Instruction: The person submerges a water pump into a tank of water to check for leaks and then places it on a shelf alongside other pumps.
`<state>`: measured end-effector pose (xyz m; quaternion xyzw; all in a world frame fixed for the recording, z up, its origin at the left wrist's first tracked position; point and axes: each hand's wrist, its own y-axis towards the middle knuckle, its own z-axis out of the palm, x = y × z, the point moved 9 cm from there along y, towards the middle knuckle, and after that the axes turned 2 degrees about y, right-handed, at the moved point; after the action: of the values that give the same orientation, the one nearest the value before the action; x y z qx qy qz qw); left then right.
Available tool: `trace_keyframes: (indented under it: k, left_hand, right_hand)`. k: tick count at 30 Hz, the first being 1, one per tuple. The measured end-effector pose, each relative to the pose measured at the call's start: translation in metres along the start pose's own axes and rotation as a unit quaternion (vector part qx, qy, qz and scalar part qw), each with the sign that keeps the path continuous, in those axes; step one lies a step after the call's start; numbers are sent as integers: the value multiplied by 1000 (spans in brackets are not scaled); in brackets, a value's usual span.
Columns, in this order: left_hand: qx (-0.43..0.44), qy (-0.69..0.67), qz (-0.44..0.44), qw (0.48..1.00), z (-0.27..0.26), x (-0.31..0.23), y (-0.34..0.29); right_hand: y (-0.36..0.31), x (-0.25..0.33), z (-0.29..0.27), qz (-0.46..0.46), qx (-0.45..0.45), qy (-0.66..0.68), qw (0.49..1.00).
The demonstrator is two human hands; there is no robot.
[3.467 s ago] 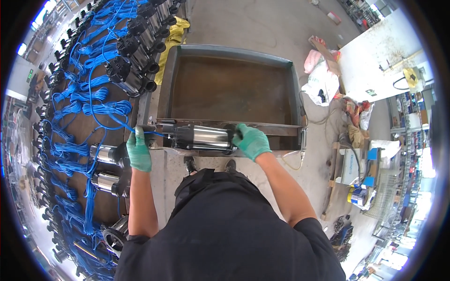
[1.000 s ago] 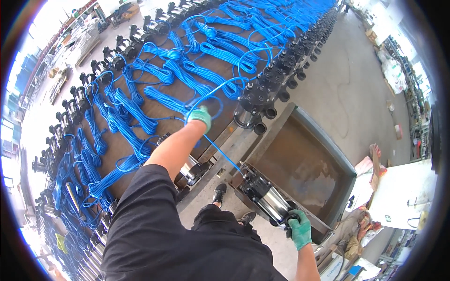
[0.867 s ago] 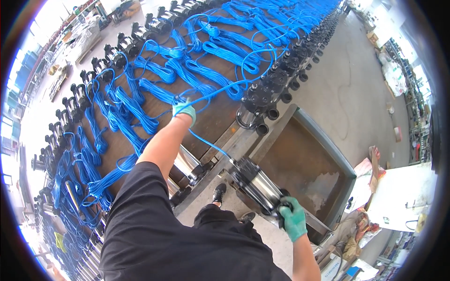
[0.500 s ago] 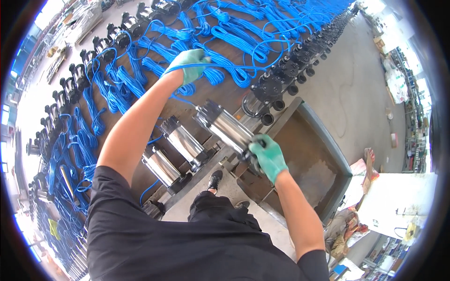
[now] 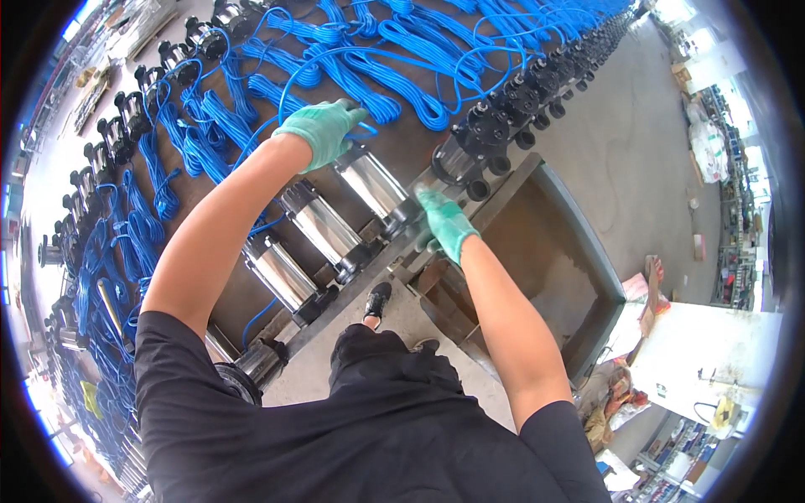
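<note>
A shiny steel pump motor (image 5: 371,183) with black ends lies on the brown tabletop between my hands. My left hand (image 5: 321,134), in a green glove, is over its far end with the fingers curled on a blue cable (image 5: 364,131). Beside the near end, my gloved right hand (image 5: 444,225) has its fingers apart and holds nothing; its lower fingers are blurred. To the left, a second steel motor (image 5: 320,221) and a third steel motor (image 5: 283,272) lie roughly parallel. Their far ends partly hide the cables.
Bundles of blue cable (image 5: 402,88) cover the table beyond my hands. A row of black pump parts (image 5: 489,126) runs away at the right. Black-ended pumps (image 5: 130,113) line the far left edge. A metal tray (image 5: 579,230) stands to my right, its floor brown.
The motor has come down beside the other two, and my right hand has let go of its near end. My left hand has moved down to its far end, with the cable.
</note>
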<state>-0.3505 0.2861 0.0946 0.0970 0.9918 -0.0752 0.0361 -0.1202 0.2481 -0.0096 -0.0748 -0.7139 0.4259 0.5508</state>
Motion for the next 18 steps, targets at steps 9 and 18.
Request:
trace_keyframes:
  k: [9,18]
  left_hand:
    - [52,-79,219,971,15,-192,-6]
    - [40,-168,135,976,163,-363,49]
  right_hand:
    - [-132,-150,-226,-143,-380,18,914]
    - [-285,-330,-385,-133,-555,-364,736]
